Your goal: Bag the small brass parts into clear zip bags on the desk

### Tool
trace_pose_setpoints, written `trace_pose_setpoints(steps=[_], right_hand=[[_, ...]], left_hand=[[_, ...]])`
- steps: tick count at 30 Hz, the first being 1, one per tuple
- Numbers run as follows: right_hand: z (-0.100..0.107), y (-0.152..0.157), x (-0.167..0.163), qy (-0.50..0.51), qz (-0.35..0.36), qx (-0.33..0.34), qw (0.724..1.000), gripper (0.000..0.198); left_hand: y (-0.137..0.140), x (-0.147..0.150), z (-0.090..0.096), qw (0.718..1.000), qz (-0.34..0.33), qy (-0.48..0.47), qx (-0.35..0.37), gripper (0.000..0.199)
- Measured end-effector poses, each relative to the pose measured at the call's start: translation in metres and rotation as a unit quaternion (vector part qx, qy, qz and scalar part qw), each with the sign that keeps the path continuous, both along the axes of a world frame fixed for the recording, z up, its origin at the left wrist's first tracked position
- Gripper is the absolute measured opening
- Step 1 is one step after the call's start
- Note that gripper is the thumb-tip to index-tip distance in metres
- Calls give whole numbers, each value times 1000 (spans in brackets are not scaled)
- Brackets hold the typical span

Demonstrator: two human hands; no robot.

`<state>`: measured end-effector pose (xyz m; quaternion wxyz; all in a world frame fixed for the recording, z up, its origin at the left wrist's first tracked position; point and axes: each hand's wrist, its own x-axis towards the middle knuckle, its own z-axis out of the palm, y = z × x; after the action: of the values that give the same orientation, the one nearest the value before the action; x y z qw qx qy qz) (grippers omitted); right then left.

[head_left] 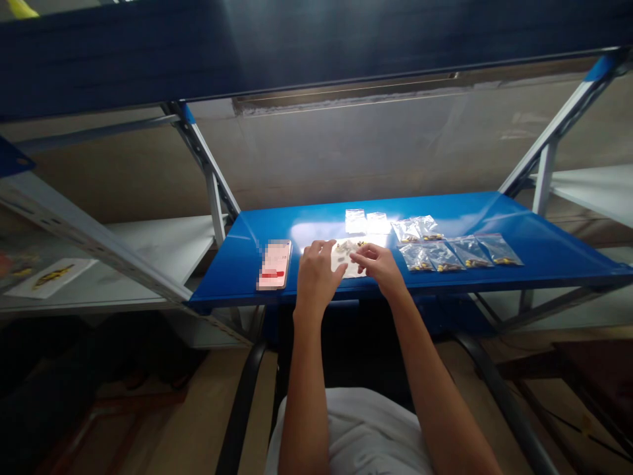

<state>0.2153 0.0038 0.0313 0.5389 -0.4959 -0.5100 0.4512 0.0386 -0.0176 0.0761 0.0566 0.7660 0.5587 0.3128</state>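
On the blue table a white sheet (363,272) lies between my hands, with small yellowish pieces and a greyish patch on it. My left hand (316,274) is over the sheet's left side, thumb apart from the fingers, and no held thing shows in it. At the right side of the sheet, my right hand (380,265) has its fingertips pinched together close to the small pieces; what they hold, if anything, is too small to make out. Two flat clear zip bags, a left one (355,221) and a right one (378,223), lie beyond the sheet.
Several clear bags (465,252) with small yellow and dark pieces lie in two rows to the right. A phone (274,265) rests at the left on the blue table (237,264). Metal shelf posts flank the table, and a blue shelf (316,46) hangs above.
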Motion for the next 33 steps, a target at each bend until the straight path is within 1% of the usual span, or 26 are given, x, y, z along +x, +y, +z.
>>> trace_pose_setpoints(steps=[3, 5, 8, 11, 13, 15, 16, 18, 20, 22, 24, 26, 27, 29, 30, 33], right_hand=[[1, 2, -11, 1, 33, 8, 999, 47], [-1, 4, -15, -7, 50, 16, 999, 46], [-5, 5, -14, -29, 66, 31, 997, 43], [-8, 6, -9, -68, 78, 38, 994, 42], [-9, 8, -6, -84, 89, 27, 992, 43], [-9, 14, -2, -103, 84, 20, 991, 40], [-9, 18, -1, -130, 73, 26, 988, 35], [-10, 29, 0, -228, 41, 56, 971, 21], [-10, 40, -1, -342, 25, 92, 935, 11], [-10, 48, -3, -425, 29, 111, 898, 10], [-9, 53, -5, -478, 48, 117, 869, 11], [-7, 54, -6, -510, 63, 115, 850, 14], [-6, 53, -7, -517, 67, 114, 846, 15], [-4, 51, -6, -510, 67, 118, 849, 16], [-3, 50, -6, -496, 65, 122, 857, 16], [1, 47, -3, -424, 73, 136, 892, 11]], left_hand=[[1, 9, -8, 999, -24, 30, -12, 68], [4, 13, -15, 999, -7, 32, -30, 71], [8, 15, -23, 998, 25, 35, -43, 66], [11, 13, -27, 998, 29, 21, -44, 57], [13, 11, -30, 999, 31, 17, -39, 54], [15, 8, -33, 999, 35, 21, -34, 53], [16, 6, -34, 998, 38, 24, -33, 53], [17, 2, -36, 998, 41, 28, -35, 53], [19, -3, -37, 998, 39, 27, -42, 53], [20, -7, -39, 998, 36, 23, -48, 55], [21, -11, -41, 998, 33, 18, -52, 57], [22, -13, -43, 998, 26, 9, -52, 58], [22, -15, -45, 998, 23, 2, -52, 59], [24, -17, -48, 999, 13, -15, -51, 61], [25, -18, -49, 998, 6, -25, -49, 61], [27, -21, -50, 997, -22, -57, -40, 58]])
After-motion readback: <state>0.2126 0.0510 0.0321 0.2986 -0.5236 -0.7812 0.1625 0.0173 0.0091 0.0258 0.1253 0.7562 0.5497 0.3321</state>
